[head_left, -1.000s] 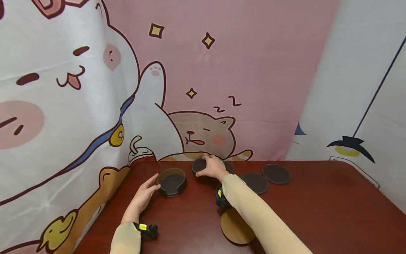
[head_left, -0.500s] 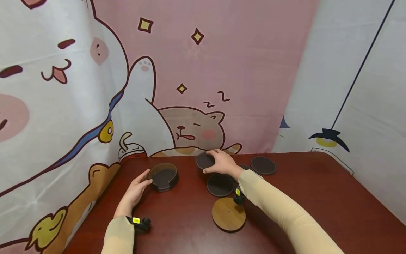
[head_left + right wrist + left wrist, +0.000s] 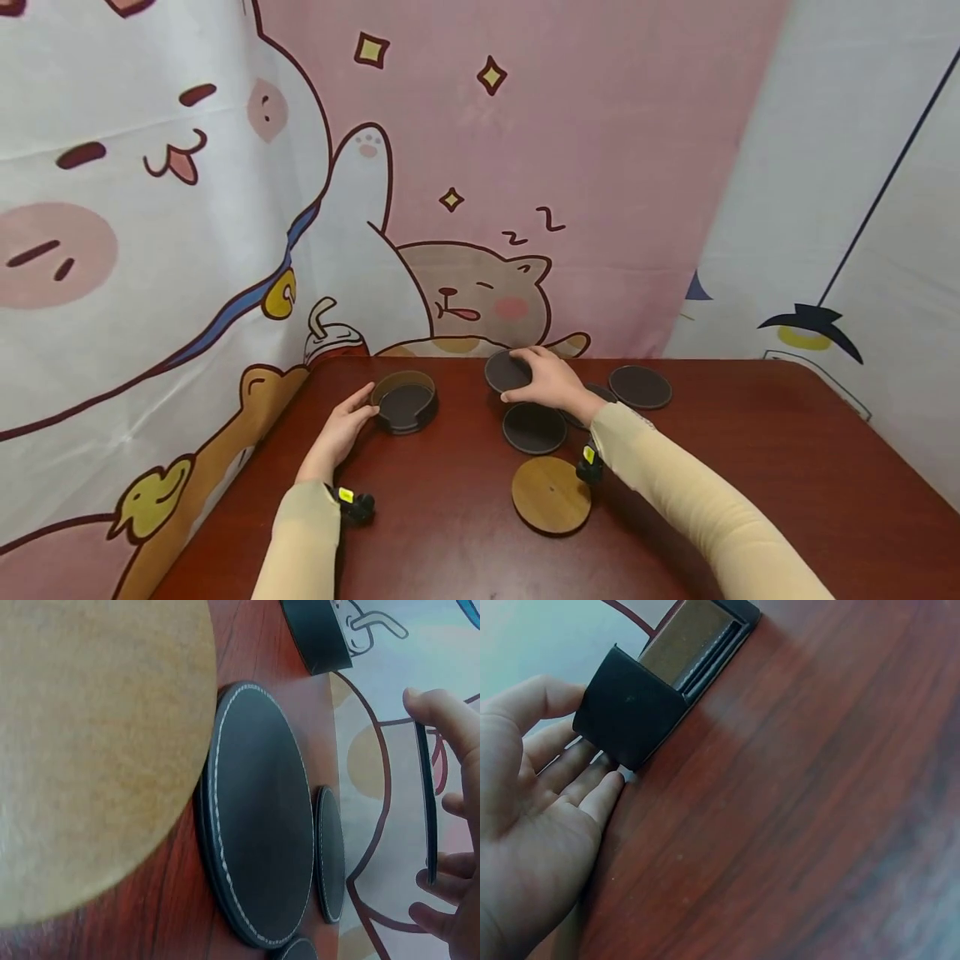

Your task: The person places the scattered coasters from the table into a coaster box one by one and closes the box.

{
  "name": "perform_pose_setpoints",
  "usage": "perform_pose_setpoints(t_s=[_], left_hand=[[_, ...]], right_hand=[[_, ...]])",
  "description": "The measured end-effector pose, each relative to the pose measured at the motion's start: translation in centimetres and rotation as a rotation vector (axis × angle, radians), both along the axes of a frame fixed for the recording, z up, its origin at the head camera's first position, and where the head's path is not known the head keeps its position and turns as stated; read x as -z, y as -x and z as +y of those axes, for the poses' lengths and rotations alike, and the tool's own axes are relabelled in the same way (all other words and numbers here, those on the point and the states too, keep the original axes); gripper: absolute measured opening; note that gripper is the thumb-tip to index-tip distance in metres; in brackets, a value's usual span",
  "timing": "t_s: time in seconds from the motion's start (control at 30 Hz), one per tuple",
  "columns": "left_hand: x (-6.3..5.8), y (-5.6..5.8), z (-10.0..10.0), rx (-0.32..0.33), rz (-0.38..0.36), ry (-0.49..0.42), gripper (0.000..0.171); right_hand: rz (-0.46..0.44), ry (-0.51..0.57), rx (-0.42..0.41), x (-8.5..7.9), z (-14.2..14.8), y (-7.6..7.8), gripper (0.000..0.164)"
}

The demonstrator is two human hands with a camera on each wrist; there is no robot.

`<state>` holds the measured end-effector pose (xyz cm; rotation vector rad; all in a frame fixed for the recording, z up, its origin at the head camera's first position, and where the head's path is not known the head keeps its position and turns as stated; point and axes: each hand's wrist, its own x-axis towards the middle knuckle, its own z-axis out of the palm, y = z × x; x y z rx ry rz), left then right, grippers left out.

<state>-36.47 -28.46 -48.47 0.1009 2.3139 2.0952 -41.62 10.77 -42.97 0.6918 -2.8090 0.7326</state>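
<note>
While my left hand (image 3: pixel 336 437) rests relaxed, lightly spread fingers against the nine o'clock side of the round coaster holder (image 3: pixel 403 384), my right hand (image 3: pixel 555 385) pinches a dark coaster (image 3: pixel 504 373) by its rim, thumb on the near edge and fingers on the far one. I hold that piece clear of the table (image 3: pixel 427 525), and from it the holder lies between eight and nine o'clock, its brown inner wall showing and its gap turned toward six.

At five o'clock from the piece in my grip, a second coaster (image 3: pixel 534 427) lies flat (pale stitching runs round its rim, seen close from the right wrist). Just beyond its lower edge, between five and six o'clock, sits a wooden disc (image 3: pixel 551 494); whether the two touch, I cannot tell. A third coaster (image 3: pixel 603 392), partly hidden by my wrist, is between three and four o'clock, and a fourth coaster (image 3: pixel 640 387) lies at three. Behind the table, at twelve o'clock, hangs a fabric backdrop (image 3: pixel 615 167) printed with cartoon animals.
</note>
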Motion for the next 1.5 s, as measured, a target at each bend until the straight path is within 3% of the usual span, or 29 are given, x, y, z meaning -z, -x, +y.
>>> perform_pose_setpoints(t_s=[0.27,0.43,0.57,0.83,1.5], left_hand=[[-0.8,-0.8,0.3,-0.009,-0.024,0.024,0.062],[0.1,-0.4,0.1,-0.035,0.007,0.069,0.061],[0.2,-0.5,0.1,-0.048,0.027,0.104,0.061],[0.1,-0.4,0.0,-0.043,0.025,0.084,0.061],[0.3,-0.4,0.4,-0.092,0.032,0.106,0.059]], right_hand=[[0.011,-0.001,-0.016,0.0,-0.9,-0.2,0.086],[0.016,-0.005,-0.02,-0.3,-0.9,-0.3,0.084],[0.01,-0.004,-0.02,-0.6,-1.1,-0.3,0.086],[0.016,-0.023,-0.028,-0.7,-1.8,-0.1,0.087],[0.008,0.007,-0.19,-1.5,-6.7,1.1,0.088]])
